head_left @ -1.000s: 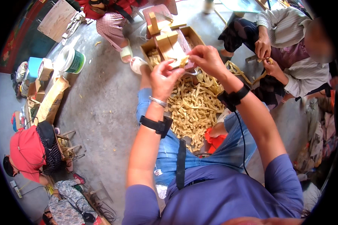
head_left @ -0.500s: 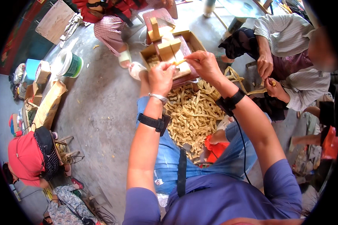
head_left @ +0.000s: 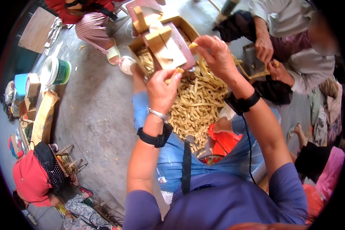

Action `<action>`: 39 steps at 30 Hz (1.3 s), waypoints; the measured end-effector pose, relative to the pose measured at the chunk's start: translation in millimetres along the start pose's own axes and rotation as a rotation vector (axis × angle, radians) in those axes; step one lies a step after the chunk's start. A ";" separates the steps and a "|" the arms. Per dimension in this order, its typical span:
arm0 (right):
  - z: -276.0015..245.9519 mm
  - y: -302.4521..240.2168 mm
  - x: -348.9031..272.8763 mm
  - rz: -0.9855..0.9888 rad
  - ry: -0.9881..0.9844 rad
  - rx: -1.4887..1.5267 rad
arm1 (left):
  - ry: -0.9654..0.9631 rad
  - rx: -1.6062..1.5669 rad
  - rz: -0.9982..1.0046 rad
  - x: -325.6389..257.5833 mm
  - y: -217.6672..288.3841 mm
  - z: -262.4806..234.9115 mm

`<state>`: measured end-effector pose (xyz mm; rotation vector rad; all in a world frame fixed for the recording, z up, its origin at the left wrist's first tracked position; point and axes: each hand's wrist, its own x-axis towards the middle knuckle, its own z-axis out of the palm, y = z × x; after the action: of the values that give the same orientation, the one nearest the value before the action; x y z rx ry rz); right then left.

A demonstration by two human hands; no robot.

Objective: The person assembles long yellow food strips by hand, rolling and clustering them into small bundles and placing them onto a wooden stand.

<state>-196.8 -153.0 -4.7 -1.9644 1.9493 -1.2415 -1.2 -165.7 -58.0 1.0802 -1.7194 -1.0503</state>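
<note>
My left hand (head_left: 161,91) is closed in a pinch, with the tip of a small yellowish strip piece (head_left: 179,70) showing at thumb and forefinger. Higher and to the right, my right hand (head_left: 220,59) pinches another short yellowish piece (head_left: 193,45) between thumb and fingertips. The two hands are apart. Just beyond them stands a wooden block fixture (head_left: 159,40) with a slot, mounted on a dark red board (head_left: 184,41) that lies across a box (head_left: 135,52). Pale strips lie inside the box. Below my hands a heap of tan, twisted strips (head_left: 197,103) covers the floor between my legs.
A co-worker at the right (head_left: 283,42) handles a long tan strip; another person (head_left: 94,32) sits beyond the box at the upper left. A white and green bucket (head_left: 57,71), a cardboard sheet (head_left: 44,117) and a person in red (head_left: 30,172) are at left. Red plastic (head_left: 226,143) lies by my foot.
My hands, close together before at the wooden fixture with a yellowish piece between them, have drawn apart and back from it. Each now holds a piece. The whole view has shifted slightly.
</note>
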 end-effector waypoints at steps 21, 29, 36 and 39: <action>-146.6 -145.1 -260.5 -0.252 -0.236 0.483 | -0.362 -1.149 -0.892 -206.9 142.0 -7.0; -142.0 -89.6 -294.1 0.832 0.099 1.256 | -0.270 -1.136 -0.881 -228.0 136.5 21.8; -119.1 -114.2 -280.5 0.930 -0.209 1.326 | -0.071 -1.160 -0.736 -206.0 133.4 47.1; -115.2 -105.8 -278.9 0.958 -0.118 1.296 | -0.018 -1.140 -0.756 -210.8 127.3 57.7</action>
<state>-138.6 161.2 6.2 -0.3721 1.1048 -1.3721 -25.1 79.6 -1.4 0.8871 -0.4144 -2.1103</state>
